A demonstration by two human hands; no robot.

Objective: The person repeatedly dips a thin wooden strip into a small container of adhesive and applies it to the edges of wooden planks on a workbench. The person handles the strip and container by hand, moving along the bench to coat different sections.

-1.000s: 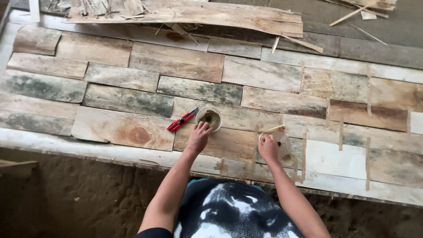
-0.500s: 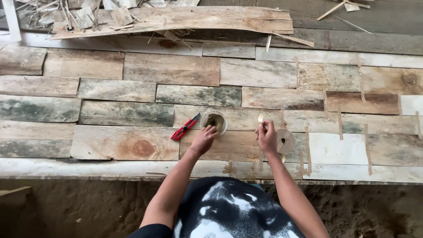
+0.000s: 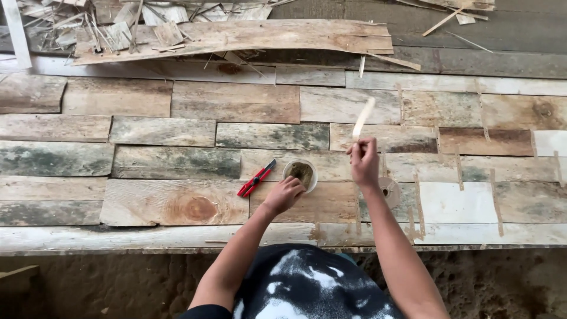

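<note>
Left hand: the left hand (image 3: pixel 285 195) rests against the near rim of a small round cup (image 3: pixel 300 175), fingers curled and steadying it; whether it truly grips the cup cannot be told from this view.
Right hand: the right hand (image 3: pixel 364 160) is raised above the boards, fingers pinched on a thin pale wooden sliver (image 3: pixel 362 119) that points up and away from the person; the sliver's tip is blurred.
Cup: stands upright on the surface (image 3: pixel 177 207), between the two hands; holds a dark greenish-brown paste; contents cannot be told more closely.
Cutter: a red utility knife (image 3: pixel 256 178) lies flat just left of the cup, apart from both hands.
Surface: a patchwork of weathered planks laid in staggered rows; several joints on the right side carry narrow pale strips (image 3: pixel 419 204) set into the gaps; a round mark (image 3: pixel 390 192) sits just right of the right forearm.
Background: a long warped board (image 3: pixel 236 38) and a heap of splinters (image 3: pixel 77 20) lie beyond the planks.
Judgement on handling: the sliver looks thin and likely to snap; a light pinch near its base seems wise; the cup is best kept steadied by the left hand while paste is taken, so it does not tip or slide toward the knife.
</note>
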